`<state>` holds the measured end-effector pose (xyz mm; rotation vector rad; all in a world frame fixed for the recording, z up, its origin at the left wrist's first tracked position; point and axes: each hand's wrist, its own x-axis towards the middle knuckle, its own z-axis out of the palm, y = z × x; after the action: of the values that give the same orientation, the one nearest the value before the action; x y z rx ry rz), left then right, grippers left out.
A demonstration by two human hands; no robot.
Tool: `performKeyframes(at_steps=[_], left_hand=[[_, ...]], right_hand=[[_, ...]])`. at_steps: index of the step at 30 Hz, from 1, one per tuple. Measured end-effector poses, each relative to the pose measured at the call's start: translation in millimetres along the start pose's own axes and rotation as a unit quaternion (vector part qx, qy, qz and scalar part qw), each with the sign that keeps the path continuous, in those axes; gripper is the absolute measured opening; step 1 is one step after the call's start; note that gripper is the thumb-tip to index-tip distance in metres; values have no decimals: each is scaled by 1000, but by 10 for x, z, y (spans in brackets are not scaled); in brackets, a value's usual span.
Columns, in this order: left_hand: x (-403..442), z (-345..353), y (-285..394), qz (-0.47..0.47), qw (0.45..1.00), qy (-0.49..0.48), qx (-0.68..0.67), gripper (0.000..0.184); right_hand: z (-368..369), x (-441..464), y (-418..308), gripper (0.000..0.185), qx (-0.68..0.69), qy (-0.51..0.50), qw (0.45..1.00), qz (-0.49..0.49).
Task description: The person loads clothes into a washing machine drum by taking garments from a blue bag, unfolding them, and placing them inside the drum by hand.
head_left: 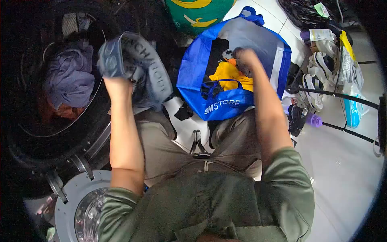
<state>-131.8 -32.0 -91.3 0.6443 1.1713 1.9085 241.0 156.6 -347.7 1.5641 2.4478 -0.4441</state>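
My left hand [117, 84] is closed on a grey-blue garment with a wide lettered band [156, 78], lifted beside the washer opening and slightly blurred. The blue SM Store bag [193, 72] stands open in front of my knees. Inside it lie a yellow garment [226, 76] and several dark clothes. Over the bag, my right hand [249, 59] has its fingers curled in on a dark garment [244, 69]; the fingertips are hidden. A crumpled grey-purple cloth [71, 76] lies in the washer drum, over something rust-coloured.
The front-loading washer's round door [66, 201] hangs open at lower left. A green container with yellow banana pictures [197, 16] stands behind the bag. At right, a black-framed rack [338, 95] holds sneakers [324, 64] and packets. A purple-capped bottle [314, 119] is near it.
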Motion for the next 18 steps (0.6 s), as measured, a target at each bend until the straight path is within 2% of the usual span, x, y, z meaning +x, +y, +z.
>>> performKeyframes(at_steps=[1,2,3,4,5,6,7,8,9,10,11,12,13,15,16,17,18], left_hand=[[39,-201,-22,-28,996,-25,-86,26],[161,-284,19,42,966,-234,98,23],[185,-200,68,59,964,-174,194,18],[236,-200,61,33,972,-214,97,13],[238,-210,40,0,968,-249,1,8],[209,-244,34,-7,969,-249,1,8],[208,-281,48,-16,959,-255,119,10],[237,-273,55,-17,937,-261,233,12],[229,-218,30,-14,938,-262,227,12],[192,-137,2,-50,946,-270,171,15],[157,-37,-19,-84,950,-278,116,19],[126,64,-32,-115,950,-285,62,22],[82,166,-52,-57,943,-265,192,21],[-74,362,11,-126,948,-238,167,23],[-70,386,-55,-103,958,-240,118,27],[-76,489,-53,-75,965,-242,66,31],[-138,514,-1,-96,957,-269,42,45]], right_hand=[[113,-287,-246,32,-15,-64,984,165],[291,-662,-367,35,-26,-28,982,186],[370,-829,-464,39,-36,13,977,207],[288,-669,-429,39,-36,18,977,209],[177,-524,-369,41,9,-55,977,206],[119,-498,-311,45,54,-132,969,202],[-373,-491,-536,40,89,-108,957,255],[-472,-221,-385,35,95,-121,959,237],[-1102,-349,-536,26,62,-103,983,142],[-1577,-539,-652,27,228,-30,965,126],[-2020,-845,-801,27,322,74,944,-11],[-2261,-927,-807,24,468,41,882,-30],[-2514,-1033,-886,23,516,6,856,16],[-2832,-1148,-1016,26,412,29,911,-3],[-2966,-1230,-1128,26,413,34,910,-12],[-3095,-1348,-1269,26,504,0,857,-108],[-3167,-1476,-1428,27,586,-43,784,-199]])
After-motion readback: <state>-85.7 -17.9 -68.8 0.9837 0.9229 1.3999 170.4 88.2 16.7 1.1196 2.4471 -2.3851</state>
